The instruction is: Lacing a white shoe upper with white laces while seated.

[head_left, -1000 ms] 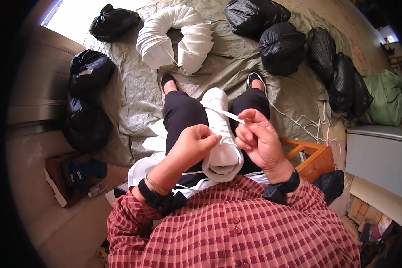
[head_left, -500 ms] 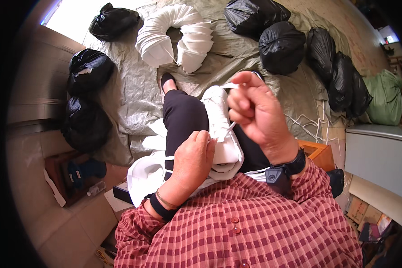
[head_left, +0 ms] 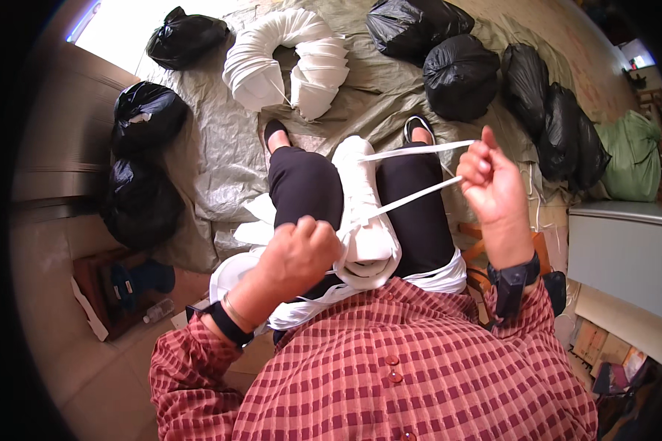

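Note:
Between my thighs lies a white bundle of stacked, curved fabric pieces [head_left: 359, 176], its rounded near end against my shirt. From its top, two lengths of white flat strap [head_left: 419, 149] stretch to the right, pulled taut. My right hand [head_left: 495, 180] is closed on them, raised beyond my right thigh. Close beside the bundle's left side, my left hand [head_left: 301, 253] makes a fist; its fingertips are hidden, and what they hold cannot be made out. More white strap [head_left: 438, 275] lies gathered across my lap. A white cupped piece [head_left: 232, 275] rests by my left forearm.
A curved row of white pieces [head_left: 301, 29] sits on the creased sheet [head_left: 228, 191] ahead. Black bags [head_left: 461, 77] stand around it, with a green bag [head_left: 631, 158] at the right. A grey cabinet [head_left: 625, 257] stands near right, and a wooden stool [head_left: 478, 253] beside my right leg.
My right hand has moved right and toward me, drawing the strap out into two long taut lengths. My left hand has shifted slightly down and left and closed into a fist.

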Tool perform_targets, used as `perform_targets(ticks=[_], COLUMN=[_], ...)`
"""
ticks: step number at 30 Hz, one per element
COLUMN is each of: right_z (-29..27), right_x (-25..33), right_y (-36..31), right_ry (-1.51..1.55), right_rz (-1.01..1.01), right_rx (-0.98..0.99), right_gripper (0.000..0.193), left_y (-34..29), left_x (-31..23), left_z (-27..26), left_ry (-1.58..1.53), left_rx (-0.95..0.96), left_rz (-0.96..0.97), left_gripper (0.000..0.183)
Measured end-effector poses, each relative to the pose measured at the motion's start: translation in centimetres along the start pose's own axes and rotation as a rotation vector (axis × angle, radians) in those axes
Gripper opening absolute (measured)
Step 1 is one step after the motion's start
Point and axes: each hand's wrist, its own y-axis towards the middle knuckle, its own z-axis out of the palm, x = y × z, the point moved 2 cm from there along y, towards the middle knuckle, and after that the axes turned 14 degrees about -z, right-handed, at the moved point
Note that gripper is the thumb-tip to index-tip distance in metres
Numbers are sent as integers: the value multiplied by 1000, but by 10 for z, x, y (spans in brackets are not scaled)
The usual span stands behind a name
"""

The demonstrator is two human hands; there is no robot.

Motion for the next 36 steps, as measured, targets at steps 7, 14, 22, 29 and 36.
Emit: perform_targets(ticks=[7, 14, 22, 29, 36], right_z=[-16, -55, -19, -5, -16], right_x=[133, 211, 85, -32, -50], right_y=[25, 33, 3, -79, -77], right_ry=[-87, -859, -1480, -1510, -1563], right_rz=[-238, -777, -618, -453, -506], right_rx=[165, 10, 492, 1054, 983], right_gripper=[25, 37, 18, 31, 18], left_y=[-32, -30, -169, -183, -44], left_x=[21, 30, 222, 226, 31], left_z=[-2, 25, 41, -5, 2], left_ry=[7, -1873, -2416, -2073, -1611], left_rx=[-70, -480, -903, -1005, -34], left_rz=[-368, -1197, -1270, -1469, -1083], left_gripper=[21, 28, 35, 36, 17])
